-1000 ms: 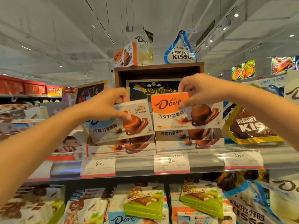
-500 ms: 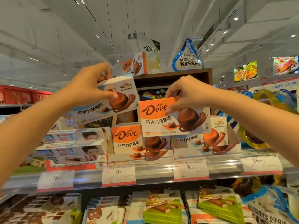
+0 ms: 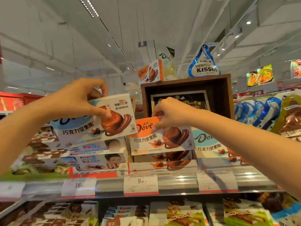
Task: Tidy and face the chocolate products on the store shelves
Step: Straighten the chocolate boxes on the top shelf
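The left hand (image 3: 81, 98) pinches a blue Dove box (image 3: 96, 119), lifted at nine o'clock. The right hand (image 3: 171, 115) grips an orange Dove box (image 3: 161, 137) at three o'clock, atop its stack.

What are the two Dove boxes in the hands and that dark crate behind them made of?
Blue Dove box and orange Dove box: apparently printed paperboard, slightly glossy, with crisp folded edges and flat faces. Dark crate: seemingly stained wood, matte, with thick boards; the grain is too blurred to confirm.
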Available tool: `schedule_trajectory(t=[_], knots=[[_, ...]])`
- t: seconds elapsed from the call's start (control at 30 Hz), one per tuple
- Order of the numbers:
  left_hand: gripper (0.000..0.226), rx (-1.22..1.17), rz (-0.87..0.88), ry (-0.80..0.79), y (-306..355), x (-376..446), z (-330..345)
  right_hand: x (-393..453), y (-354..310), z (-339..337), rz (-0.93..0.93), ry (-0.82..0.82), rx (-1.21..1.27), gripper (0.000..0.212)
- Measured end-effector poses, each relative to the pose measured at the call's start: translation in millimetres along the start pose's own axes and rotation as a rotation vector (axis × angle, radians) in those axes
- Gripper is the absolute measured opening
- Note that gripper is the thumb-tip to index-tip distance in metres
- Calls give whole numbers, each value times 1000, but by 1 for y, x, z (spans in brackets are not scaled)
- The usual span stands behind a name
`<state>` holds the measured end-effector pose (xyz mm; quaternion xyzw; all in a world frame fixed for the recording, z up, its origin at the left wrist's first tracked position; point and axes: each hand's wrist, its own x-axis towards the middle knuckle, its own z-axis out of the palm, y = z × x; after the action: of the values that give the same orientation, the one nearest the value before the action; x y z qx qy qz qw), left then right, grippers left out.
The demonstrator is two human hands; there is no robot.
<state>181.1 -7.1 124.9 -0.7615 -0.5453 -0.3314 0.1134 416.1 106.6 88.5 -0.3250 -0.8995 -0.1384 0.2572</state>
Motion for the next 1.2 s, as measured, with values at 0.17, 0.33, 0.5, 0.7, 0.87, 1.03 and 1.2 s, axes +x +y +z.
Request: schedule_trajectory(t=[0.17,0.33,0.5,0.7,0.87,1.03,1.2], knots=[[41,11,6,-8,-1,-3,1,3,5,16,42,-46,36,37],[42,-42,38,-47,5,0,11,-7,6,34,25,-97,-61,42],[42,-83,100,-111,20,9,33,-19,14,3,43,-88,232,35],[48,-156,182,-166,47,25,64,-46,9,-40,77,-121,604,63],[49,-207,194,-199,66,38,80,-64,24,-49,129,-59,566,49],[43,-264,93,-334,69,48,76,-99,61,-81,232,-37,525,37],[29,-329,162,-298,94,55,101,-107,65,-91,266,-176,216,30]])
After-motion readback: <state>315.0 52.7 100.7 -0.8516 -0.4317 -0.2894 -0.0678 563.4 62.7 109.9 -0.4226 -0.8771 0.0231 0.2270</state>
